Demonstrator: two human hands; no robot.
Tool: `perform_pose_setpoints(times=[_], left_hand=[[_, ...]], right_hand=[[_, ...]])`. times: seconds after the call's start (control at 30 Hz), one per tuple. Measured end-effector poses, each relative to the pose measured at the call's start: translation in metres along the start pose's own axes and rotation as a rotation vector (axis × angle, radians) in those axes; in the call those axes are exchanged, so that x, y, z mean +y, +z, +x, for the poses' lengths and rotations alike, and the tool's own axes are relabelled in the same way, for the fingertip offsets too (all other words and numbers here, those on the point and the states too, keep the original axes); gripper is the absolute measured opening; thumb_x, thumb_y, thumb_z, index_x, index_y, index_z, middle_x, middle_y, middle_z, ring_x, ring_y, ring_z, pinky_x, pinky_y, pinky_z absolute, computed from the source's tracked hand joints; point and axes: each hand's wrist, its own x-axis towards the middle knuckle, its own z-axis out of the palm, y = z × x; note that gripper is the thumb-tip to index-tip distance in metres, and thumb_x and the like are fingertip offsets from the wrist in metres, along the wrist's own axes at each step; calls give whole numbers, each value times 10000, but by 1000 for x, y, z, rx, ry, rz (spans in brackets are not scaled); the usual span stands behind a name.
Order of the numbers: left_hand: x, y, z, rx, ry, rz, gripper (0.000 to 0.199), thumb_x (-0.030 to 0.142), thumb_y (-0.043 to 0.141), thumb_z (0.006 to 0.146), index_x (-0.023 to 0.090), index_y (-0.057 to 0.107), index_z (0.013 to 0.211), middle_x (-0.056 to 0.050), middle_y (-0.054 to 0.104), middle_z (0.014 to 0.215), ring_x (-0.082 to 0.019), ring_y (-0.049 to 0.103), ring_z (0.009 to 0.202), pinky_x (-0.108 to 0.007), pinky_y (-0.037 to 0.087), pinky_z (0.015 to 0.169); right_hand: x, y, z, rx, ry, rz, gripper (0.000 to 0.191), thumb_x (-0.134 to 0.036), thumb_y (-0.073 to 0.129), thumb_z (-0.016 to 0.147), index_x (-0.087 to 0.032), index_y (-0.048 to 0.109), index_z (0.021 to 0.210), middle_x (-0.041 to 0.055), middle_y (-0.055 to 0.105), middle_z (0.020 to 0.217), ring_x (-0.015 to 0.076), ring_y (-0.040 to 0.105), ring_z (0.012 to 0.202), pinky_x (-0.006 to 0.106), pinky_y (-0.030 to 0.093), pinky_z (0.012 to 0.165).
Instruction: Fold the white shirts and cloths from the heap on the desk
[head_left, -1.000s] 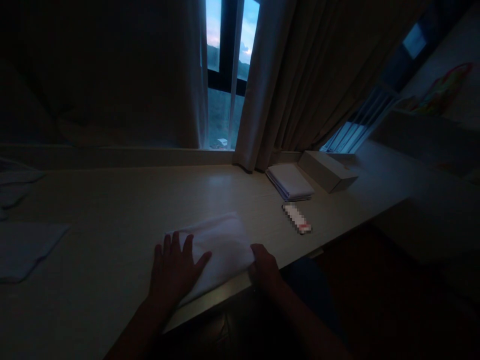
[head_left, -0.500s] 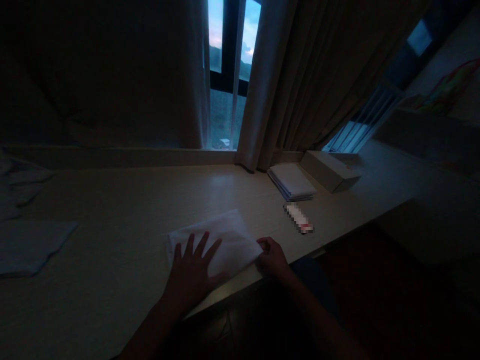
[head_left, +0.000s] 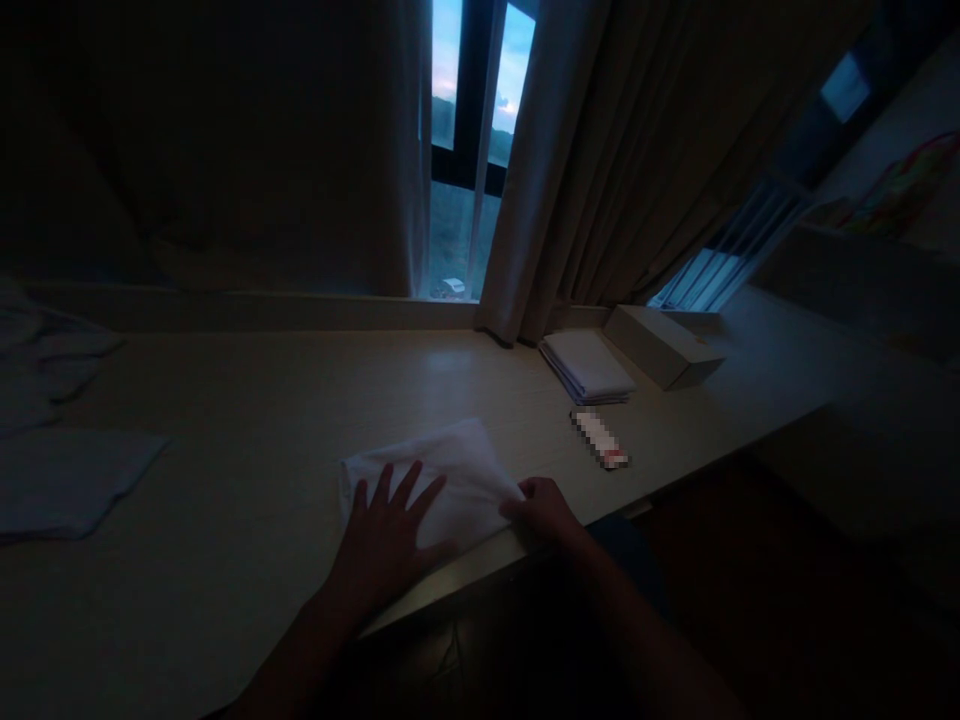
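Observation:
A folded white cloth (head_left: pixel 472 480) lies on the pale table near its front edge. My left hand (head_left: pixel 390 530) rests flat on the cloth's left part, fingers spread. At the cloth's right corner, my right hand (head_left: pixel 546 512) pinches the edge between thumb and fingers. Beyond it, to the right, sits a stack of folded white cloths (head_left: pixel 589 365). Dim light hides the finer detail of the fabric.
A blurred-out, narrow object (head_left: pixel 600 438) lies right of the cloth. A box (head_left: pixel 666 345) stands behind the stack. More white cloth (head_left: pixel 75 485) is spread at the far left. Curtains (head_left: pixel 577 170) hang along the table's back; its front edge (head_left: pixel 720 455) runs to the right.
My right thumb has shifted slightly leftward over the cloth's corner, which looks a little more creased. My left hand stays pressed in place. The view has moved slightly.

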Motion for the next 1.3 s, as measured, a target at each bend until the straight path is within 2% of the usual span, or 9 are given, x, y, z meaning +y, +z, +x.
perform_pose_setpoints(times=[0.13, 0.27, 0.37, 0.6, 0.73, 0.87, 1.13, 1.2, 1.3], left_hand=[[-3, 2, -3, 2, 16, -7, 859, 788, 432, 707, 388, 294, 1454, -37, 247, 1565, -414, 103, 1430, -650, 74, 1102], [-9, 3, -5, -23, 83, -39, 904, 802, 458, 676, 400, 262, 1461, -22, 246, 1566, -414, 105, 1429, -650, 62, 1110], [-11, 2, -6, -36, 102, -55, 906, 801, 463, 675, 405, 253, 1462, -22, 228, 1571, -416, 93, 1431, -652, 67, 1109], [-7, 0, -6, -45, 78, -68, 927, 812, 465, 662, 401, 247, 1465, -32, 218, 1574, -421, 82, 1431, -655, 73, 1106], [-8, 1, -7, -46, 90, -72, 927, 804, 469, 668, 400, 234, 1468, -29, 211, 1577, -409, 69, 1435, -646, 59, 1114], [-9, 3, -7, -54, 85, -63, 930, 806, 462, 670, 392, 231, 1471, -39, 199, 1580, -414, 61, 1435, -652, 44, 1109], [-8, 1, -8, -59, 97, -84, 933, 781, 514, 659, 391, 251, 1466, -35, 208, 1577, -413, 79, 1433, -644, 58, 1114], [-8, 2, -8, -51, 93, -79, 939, 770, 537, 651, 388, 261, 1464, -35, 208, 1577, -412, 75, 1434, -641, 56, 1117], [-9, 3, -7, -43, 91, -79, 953, 787, 531, 638, 381, 275, 1461, -43, 208, 1576, -417, 77, 1432, -646, 53, 1113]], right_hand=[[7, 4, -5, 109, 7, -97, 301, -316, 757, 579, -133, 636, 785, 16, 648, 734, 133, 560, 646, 207, 339, 522], [8, -8, -22, -17, -92, -137, 368, -500, 696, 686, -147, 612, 746, 19, 633, 706, 129, 555, 626, 209, 337, 512], [6, -14, -30, -178, -90, -2, 407, -559, 599, 767, -152, 610, 783, 28, 648, 698, 133, 584, 588, 217, 375, 509], [8, -2, -28, -124, 24, 212, 418, -581, 642, 691, -199, 488, 764, -33, 578, 532, 132, 548, 422, 230, 393, 445], [-4, -12, -23, -203, -24, 90, 456, -623, 607, 731, -177, 551, 805, -1, 619, 613, 152, 602, 518, 234, 404, 493], [-23, -16, 0, -112, -167, -151, 495, -625, 580, 763, -137, 646, 716, 26, 627, 654, 136, 570, 620, 222, 365, 549], [-18, 7, 27, 121, -129, -214, 331, -445, 695, 675, -129, 611, 619, -29, 510, 562, 91, 424, 525, 217, 239, 476], [-20, 4, 26, 74, -123, -154, 333, -450, 701, 676, -126, 623, 661, -19, 544, 590, 94, 444, 530, 211, 258, 474], [-28, -4, 26, -135, -71, 0, 420, -532, 645, 732, -113, 655, 744, 19, 608, 647, 109, 498, 547, 214, 316, 490]])
